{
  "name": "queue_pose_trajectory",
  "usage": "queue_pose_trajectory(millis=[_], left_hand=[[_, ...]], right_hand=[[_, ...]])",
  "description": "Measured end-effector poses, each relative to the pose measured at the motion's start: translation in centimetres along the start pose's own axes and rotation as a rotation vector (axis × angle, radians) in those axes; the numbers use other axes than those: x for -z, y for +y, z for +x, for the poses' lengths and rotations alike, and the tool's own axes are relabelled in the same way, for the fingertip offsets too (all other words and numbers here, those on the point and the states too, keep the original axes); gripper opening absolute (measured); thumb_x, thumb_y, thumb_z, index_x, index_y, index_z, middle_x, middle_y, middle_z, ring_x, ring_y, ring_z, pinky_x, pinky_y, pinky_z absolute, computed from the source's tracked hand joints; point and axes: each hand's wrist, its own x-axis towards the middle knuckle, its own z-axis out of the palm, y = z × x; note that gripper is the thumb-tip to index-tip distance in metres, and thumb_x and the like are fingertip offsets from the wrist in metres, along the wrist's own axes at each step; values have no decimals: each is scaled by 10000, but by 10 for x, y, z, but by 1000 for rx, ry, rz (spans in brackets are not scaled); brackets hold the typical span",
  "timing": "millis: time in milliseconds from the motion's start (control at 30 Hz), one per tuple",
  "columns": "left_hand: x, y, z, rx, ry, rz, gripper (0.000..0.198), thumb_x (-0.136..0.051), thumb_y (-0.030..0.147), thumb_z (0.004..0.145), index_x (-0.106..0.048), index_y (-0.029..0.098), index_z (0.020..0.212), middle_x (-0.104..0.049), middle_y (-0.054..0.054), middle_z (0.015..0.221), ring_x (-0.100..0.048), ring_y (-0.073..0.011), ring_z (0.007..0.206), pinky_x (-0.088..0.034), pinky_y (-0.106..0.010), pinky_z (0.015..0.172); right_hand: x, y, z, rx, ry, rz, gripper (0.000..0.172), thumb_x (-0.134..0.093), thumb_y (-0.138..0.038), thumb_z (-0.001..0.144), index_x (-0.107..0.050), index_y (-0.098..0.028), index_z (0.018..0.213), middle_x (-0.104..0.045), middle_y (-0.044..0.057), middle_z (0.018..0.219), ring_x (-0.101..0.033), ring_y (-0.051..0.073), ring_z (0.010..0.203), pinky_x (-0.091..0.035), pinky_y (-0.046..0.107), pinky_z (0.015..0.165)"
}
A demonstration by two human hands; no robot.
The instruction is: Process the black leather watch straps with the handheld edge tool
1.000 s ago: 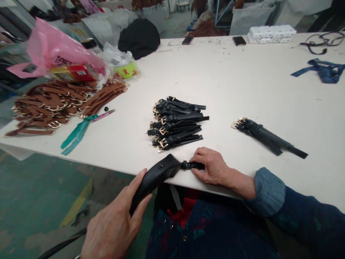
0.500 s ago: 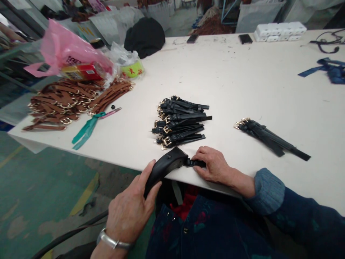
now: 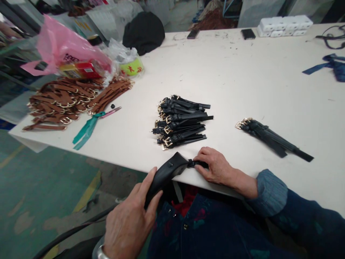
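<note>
My left hand (image 3: 132, 212) is wrapped round a black corded handheld tool (image 3: 168, 169) with a wide, flat front end. That end points at a short black strap (image 3: 192, 163) by the table's front edge; whether they touch I cannot tell. Thumb and fingers of my right hand (image 3: 214, 164) pinch this strap and cover much of it. Just beyond the tool lies a pile of black buckle straps (image 3: 184, 120) with gold buckles. Farther right is a smaller bunch of similar black straps (image 3: 272, 138).
Brown buckle straps (image 3: 61, 100) are heaped at the left, under a pink plastic bag (image 3: 64, 46). Pink-handled scissors (image 3: 110, 112) with teal cloth lie beside them. Along the back are a black cap (image 3: 144, 32), a phone (image 3: 248, 34) and white boxes (image 3: 284, 26).
The tool's front end has dipped slightly and moved a little lower in view. My right hand keeps its pinch on the strap. The whole view has shifted slightly.
</note>
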Motion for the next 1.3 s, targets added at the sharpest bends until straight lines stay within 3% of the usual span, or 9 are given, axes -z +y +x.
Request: queue_pose_trajectory(millis=[167,367,533,667,767,967,1300], left_hand=[[-2,4,11,7,13,-68,524,-348,418,910,-305,305,1420,-682,-43,1070,-689,-230,800,-513,-319,649],[-5,-16,7,20,20,-130,536,-346,458,902,-311,309,1415,-700,-20,870,-688,-210,819,-479,-261,598],[-4,-25,-2,25,38,-169,547,-378,478,890,-285,357,1415,-702,-4,987,-686,-207,873,-459,-240,538],[-6,-26,-7,-53,16,-144,535,-384,449,895,-293,353,1414,-694,2,1052,-694,-197,826,-477,-247,556],[-13,-32,-12,-107,-4,-124,531,-389,443,894,-304,356,1410,-700,7,1044,-697,-190,795,-502,-253,599],[-21,-44,-23,-130,-7,-145,529,-383,448,899,-287,364,1412,-638,5,1205,-677,-190,917,-532,-269,702],[1,-11,-5,-178,-36,-40,525,-376,434,899,-282,382,1413,-635,25,1208,-687,-202,850,-525,-280,620]], right_hand=[[5,-8,3,-94,-50,-67,167,-574,-229,765,-636,-175,911,-588,67,886,-525,205,868,-411,334,778],[11,-20,1,-155,-83,-152,111,-584,-207,733,-589,-191,843,-586,42,822,-503,190,781,-373,316,697],[4,-22,-12,-36,8,-151,122,-536,-132,737,-575,-188,838,-589,42,833,-505,183,784,-376,304,689],[-2,-19,-23,75,65,-122,96,-521,-138,790,-590,-179,842,-597,66,881,-510,187,813,-400,307,701],[-3,-16,-28,125,69,-45,105,-520,-142,821,-602,-187,869,-599,62,885,-514,179,818,-417,305,713],[1,-14,-32,181,31,48,122,-522,-124,817,-609,-195,865,-598,60,919,-512,177,833,-426,314,720],[-3,-13,-30,59,118,187,106,-579,-128,755,-550,-183,841,-559,27,789,-496,154,750,-401,279,668]])
